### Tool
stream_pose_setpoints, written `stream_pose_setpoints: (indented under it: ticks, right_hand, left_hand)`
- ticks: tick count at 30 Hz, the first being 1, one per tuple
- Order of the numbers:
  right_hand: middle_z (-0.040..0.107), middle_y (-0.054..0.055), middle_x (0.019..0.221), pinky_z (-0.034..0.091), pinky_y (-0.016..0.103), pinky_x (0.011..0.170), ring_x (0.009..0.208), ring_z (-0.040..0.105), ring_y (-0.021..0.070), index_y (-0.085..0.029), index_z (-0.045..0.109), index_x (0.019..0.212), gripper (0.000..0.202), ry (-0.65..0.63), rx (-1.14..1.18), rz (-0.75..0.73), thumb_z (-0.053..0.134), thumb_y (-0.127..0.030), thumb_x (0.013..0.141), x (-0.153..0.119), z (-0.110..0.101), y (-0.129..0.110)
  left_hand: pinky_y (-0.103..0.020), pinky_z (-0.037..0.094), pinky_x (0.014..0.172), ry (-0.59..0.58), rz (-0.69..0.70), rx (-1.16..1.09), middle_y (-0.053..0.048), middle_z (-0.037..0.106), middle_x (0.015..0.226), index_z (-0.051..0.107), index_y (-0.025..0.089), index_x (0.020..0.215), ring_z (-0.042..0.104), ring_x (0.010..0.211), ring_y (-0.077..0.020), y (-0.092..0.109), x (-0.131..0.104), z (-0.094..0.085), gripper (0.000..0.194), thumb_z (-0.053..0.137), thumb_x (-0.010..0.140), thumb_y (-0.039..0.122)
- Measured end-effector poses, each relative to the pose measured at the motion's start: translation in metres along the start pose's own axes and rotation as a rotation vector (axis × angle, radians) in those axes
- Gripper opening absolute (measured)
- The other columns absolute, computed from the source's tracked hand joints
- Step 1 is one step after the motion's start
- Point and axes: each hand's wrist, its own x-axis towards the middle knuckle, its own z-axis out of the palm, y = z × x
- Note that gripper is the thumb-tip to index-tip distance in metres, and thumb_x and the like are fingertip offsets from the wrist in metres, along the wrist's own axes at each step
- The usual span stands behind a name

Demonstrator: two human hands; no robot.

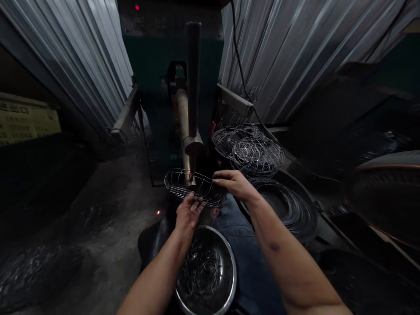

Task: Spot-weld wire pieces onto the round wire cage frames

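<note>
A shallow oval wire basket (pixel 179 187) hangs tilted at the tip of a spot welder (pixel 193 146), its wires around the lower electrode. My left hand (pixel 189 212) grips the near rim from below, fingers curled on the wires. At the right end of the basket, my right hand (pixel 233 183) pinches the rim between thumb and fingers. A small red glow shows where the electrodes meet the wire. Below my hands, a steel bowl (pixel 232 267) holds many short bent wire pieces (pixel 205 271).
To the right lie stacked wire grids (pixel 257 153) and a dark round tub (pixel 313 214) with coiled wire rings (pixel 292 205). The green welder cabinet (pixel 151 57) stands ahead between corrugated metal sheets (pixel 278 52). A yellow crate (pixel 29 120) is at the left. A spark (pixel 158 212) glows left of my hands.
</note>
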Motion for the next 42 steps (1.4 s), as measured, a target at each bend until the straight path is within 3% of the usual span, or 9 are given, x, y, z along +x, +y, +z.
stream_pose_setpoints:
  ticks: [4, 12, 16, 18, 22, 24, 30, 35, 42]
  right_hand:
    - [0.07, 0.002, 0.071, 0.047, 0.03, 0.069, 0.067, 0.059, 0.0167, -0.016, 0.077, 0.074, 0.029, 0.015, 0.056, 0.026, 0.078, -0.035, 0.053, -0.004, -0.002, 0.004]
    - [0.067, 0.0, 0.067, 0.047, 0.029, 0.07, 0.07, 0.06, 0.0175, -0.017, 0.075, 0.07, 0.021, 0.05, 0.007, -0.058, 0.073, -0.034, 0.059, 0.017, 0.022, -0.004]
    - [0.069, 0.001, 0.073, 0.047, 0.029, 0.072, 0.074, 0.061, 0.0176, -0.016, 0.076, 0.078, 0.025, 0.041, 0.017, -0.057, 0.074, -0.037, 0.063, 0.01, 0.011, 0.005]
    - [0.071, 0.002, 0.079, 0.047, 0.031, 0.076, 0.077, 0.062, 0.0177, -0.017, 0.077, 0.085, 0.031, 0.03, 0.065, -0.026, 0.077, -0.038, 0.063, 0.002, -0.003, 0.016]
    - [0.073, 0.004, 0.08, 0.047, 0.035, 0.081, 0.077, 0.063, 0.0184, -0.017, 0.078, 0.082, 0.039, -0.015, 0.213, 0.144, 0.086, -0.038, 0.05, -0.013, -0.029, 0.048]
    - [0.071, 0.003, 0.073, 0.048, 0.035, 0.077, 0.07, 0.062, 0.0171, -0.017, 0.077, 0.076, 0.037, -0.008, 0.272, 0.202, 0.088, -0.038, 0.047, -0.019, -0.032, 0.062]
    - [0.072, 0.003, 0.072, 0.048, 0.034, 0.077, 0.069, 0.062, 0.0161, -0.02, 0.078, 0.078, 0.031, -0.083, 0.378, 0.18, 0.086, -0.035, 0.052, -0.046, -0.018, 0.064]
    - [0.073, 0.005, 0.079, 0.049, 0.034, 0.079, 0.076, 0.063, 0.0184, -0.018, 0.079, 0.079, 0.029, -0.126, 0.323, 0.147, 0.085, -0.032, 0.055, -0.07, -0.005, 0.047]
    - [0.071, 0.003, 0.074, 0.048, 0.032, 0.071, 0.069, 0.06, 0.0157, -0.017, 0.078, 0.076, 0.027, -0.029, 0.215, 0.106, 0.082, -0.035, 0.056, -0.055, 0.002, 0.024]
  left_hand:
    - [-0.044, 0.055, 0.077, 0.027, -0.038, -0.002, -0.006, 0.063, 0.078, 0.058, 0.018, 0.084, 0.065, 0.076, -0.0222, 0.005, -0.003, -0.001, 0.024, 0.074, 0.067, 0.02]
    - [-0.043, 0.055, 0.079, 0.006, -0.084, 0.011, -0.006, 0.06, 0.074, 0.056, 0.017, 0.081, 0.064, 0.075, -0.0209, 0.012, 0.001, 0.005, 0.022, 0.072, 0.074, 0.031]
    - [-0.039, 0.055, 0.073, 0.043, -0.071, 0.176, -0.01, 0.06, 0.076, 0.058, 0.014, 0.082, 0.063, 0.073, -0.0212, 0.019, -0.003, -0.007, 0.033, 0.071, 0.075, 0.043]
    - [-0.042, 0.053, 0.075, 0.053, 0.096, 0.424, -0.013, 0.062, 0.084, 0.062, 0.012, 0.091, 0.064, 0.079, -0.0256, 0.026, -0.009, -0.021, 0.045, 0.074, 0.07, 0.05]
    - [-0.045, 0.038, 0.104, -0.03, 0.925, 0.973, -0.012, 0.059, 0.118, 0.066, 0.021, 0.113, 0.052, 0.118, -0.0315, 0.033, -0.017, -0.043, 0.059, 0.083, 0.06, 0.039]
    - [-0.044, 0.031, 0.11, -0.103, 1.128, 1.09, -0.013, 0.055, 0.127, 0.067, 0.022, 0.115, 0.046, 0.126, -0.0324, 0.03, -0.012, -0.044, 0.06, 0.083, 0.058, 0.035]
    - [-0.046, 0.025, 0.11, -0.046, 1.183, 1.124, -0.016, 0.06, 0.12, 0.071, 0.021, 0.106, 0.046, 0.123, -0.0379, 0.02, 0.007, -0.027, 0.06, 0.087, 0.05, 0.035]
    - [-0.044, 0.034, 0.105, -0.071, 1.252, 1.107, -0.014, 0.062, 0.114, 0.07, 0.021, 0.108, 0.053, 0.114, -0.033, 0.023, 0.008, -0.027, 0.053, 0.083, 0.058, 0.034]
    - [-0.044, 0.047, 0.098, -0.19, 1.552, 1.244, -0.012, 0.063, 0.118, 0.057, 0.017, 0.125, 0.059, 0.112, -0.0271, 0.031, 0.02, -0.04, 0.057, 0.073, 0.072, 0.034]
